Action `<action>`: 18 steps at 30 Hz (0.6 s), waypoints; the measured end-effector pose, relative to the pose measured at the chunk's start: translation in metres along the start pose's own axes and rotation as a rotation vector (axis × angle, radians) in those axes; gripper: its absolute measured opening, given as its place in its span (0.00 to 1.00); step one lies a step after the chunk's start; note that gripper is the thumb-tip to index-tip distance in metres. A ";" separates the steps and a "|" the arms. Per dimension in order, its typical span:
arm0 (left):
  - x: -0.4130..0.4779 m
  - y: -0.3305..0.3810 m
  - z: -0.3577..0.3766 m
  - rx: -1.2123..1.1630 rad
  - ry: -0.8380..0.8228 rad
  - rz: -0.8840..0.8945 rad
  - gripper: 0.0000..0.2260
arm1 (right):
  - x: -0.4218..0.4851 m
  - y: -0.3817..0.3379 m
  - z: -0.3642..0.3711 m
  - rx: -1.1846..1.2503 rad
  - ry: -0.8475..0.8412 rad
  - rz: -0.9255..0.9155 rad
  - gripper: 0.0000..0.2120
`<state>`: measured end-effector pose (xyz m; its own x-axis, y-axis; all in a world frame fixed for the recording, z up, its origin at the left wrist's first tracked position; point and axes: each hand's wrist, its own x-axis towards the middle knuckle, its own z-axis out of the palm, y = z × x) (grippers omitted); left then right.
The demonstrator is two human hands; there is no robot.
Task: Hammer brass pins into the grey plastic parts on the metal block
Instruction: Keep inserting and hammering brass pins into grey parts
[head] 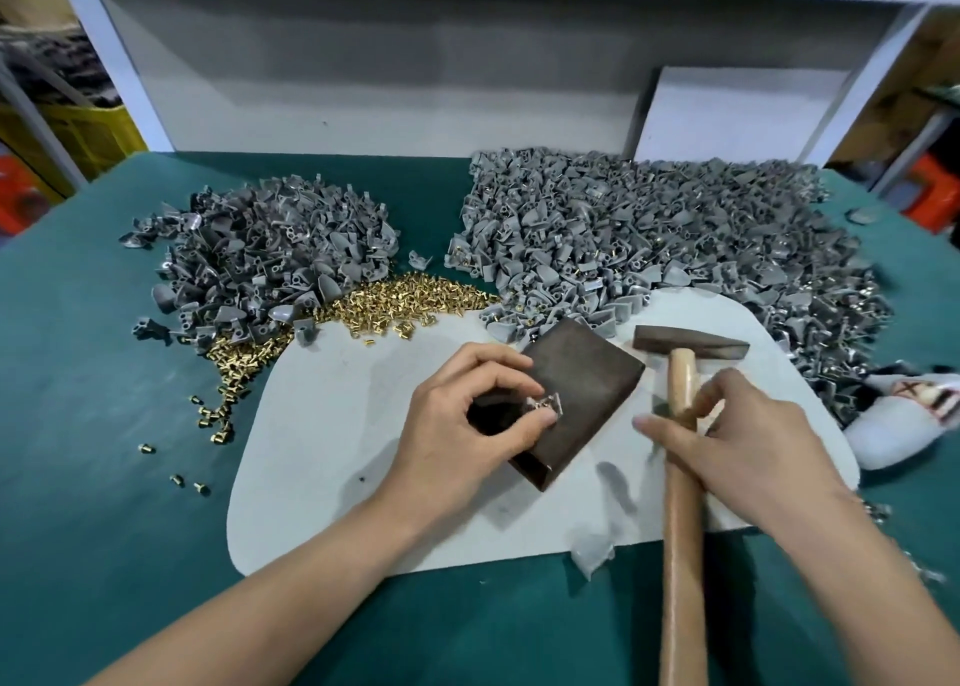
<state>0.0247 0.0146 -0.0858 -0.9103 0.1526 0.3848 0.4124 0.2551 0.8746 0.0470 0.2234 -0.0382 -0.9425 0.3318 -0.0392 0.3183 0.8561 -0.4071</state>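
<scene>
Head view. Seating step, by my read: left hand [483, 420] pinches one small grey part [543, 406] against the near-left corner of the metal block [587, 389], on the counter [104, 425]. Whether a pin is in it is too small to tell. Right hand [748, 441] curls round the hammer [680, 373] handle. The handle's long axis points away from the person; the head lies crosswise, just right of the block. Next move likely calls for a lift and a square strike, fingers clear.

Your green table [104, 477] carries a pale mat [322, 451] that lies under your left hand [467, 425] and your right hand [748, 451]. Beyond your left hand sit a smaller heap of grey parts [260, 249] and a spill of brass pins [395, 301]; beyond your right hand spreads a larger heap of grey parts [649, 228].
</scene>
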 end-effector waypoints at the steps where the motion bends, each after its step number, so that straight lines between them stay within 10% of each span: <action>1: -0.001 0.001 0.000 0.008 -0.016 -0.004 0.05 | -0.003 0.003 0.003 -0.024 -0.042 0.039 0.22; 5: 0.000 0.000 0.001 0.033 0.002 -0.043 0.04 | 0.000 0.008 0.008 0.095 -0.076 0.119 0.15; 9: 0.010 -0.001 0.006 0.006 0.035 -0.128 0.02 | 0.012 0.013 -0.018 0.875 -0.333 0.294 0.06; 18: 0.014 -0.004 0.011 -0.072 0.081 -0.203 0.05 | -0.035 -0.012 -0.060 0.778 -0.384 -0.104 0.02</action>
<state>0.0109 0.0264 -0.0875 -0.9754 0.0269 0.2188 0.2196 0.2038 0.9541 0.0823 0.2253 0.0230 -0.9765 -0.0094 -0.2155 0.2017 0.3146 -0.9276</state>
